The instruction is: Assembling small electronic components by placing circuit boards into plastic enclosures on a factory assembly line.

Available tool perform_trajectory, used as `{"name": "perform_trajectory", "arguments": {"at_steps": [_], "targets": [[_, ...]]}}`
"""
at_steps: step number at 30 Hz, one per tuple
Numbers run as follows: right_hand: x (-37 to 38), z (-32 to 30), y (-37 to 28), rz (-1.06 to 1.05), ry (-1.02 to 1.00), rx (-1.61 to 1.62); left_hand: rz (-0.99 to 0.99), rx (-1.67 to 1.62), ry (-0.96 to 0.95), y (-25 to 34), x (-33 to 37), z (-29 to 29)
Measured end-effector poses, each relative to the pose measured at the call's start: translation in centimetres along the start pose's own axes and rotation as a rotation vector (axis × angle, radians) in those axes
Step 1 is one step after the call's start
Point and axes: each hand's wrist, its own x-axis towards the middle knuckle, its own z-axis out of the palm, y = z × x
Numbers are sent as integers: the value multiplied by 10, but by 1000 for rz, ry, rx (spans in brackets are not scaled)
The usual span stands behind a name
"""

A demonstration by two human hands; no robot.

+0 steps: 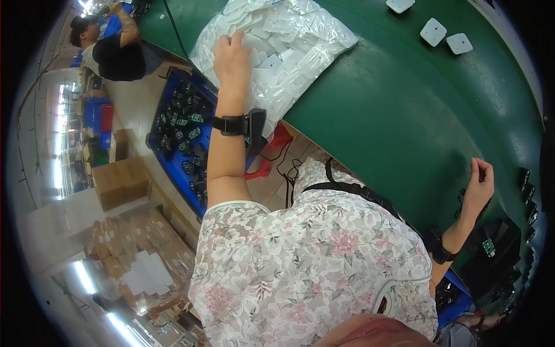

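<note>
A large clear plastic bag (315, 63) full of flat white plastic pieces (272, 29) lies at the far left end of the green table (370, 115). Into its mouth reaches my left hand (232, 58), its bent fingers apart over the pieces; no piece shows clearly in its grasp. Off to the right, my right hand (481, 184) is raised above the tabletop with thumb and fingertips pinched together. Whatever lies between those fingertips, if anything, is too small to make out. Both wrists wear black straps.
White square covers (433, 32) lie at the far right. A blue tray (167, 151) of black parts and green circuit boards stands below left. More black parts (525, 194) line the right edge, near a small circuit board (488, 248). Another person (118, 52) is at the upper left.
</note>
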Motion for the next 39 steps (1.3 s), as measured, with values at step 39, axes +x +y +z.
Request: {"name": "perform_trajectory", "arguments": {"at_steps": [39], "targets": [[-7,14,7,-105,83,-183,514,101,-301,15,23,-37]]}}
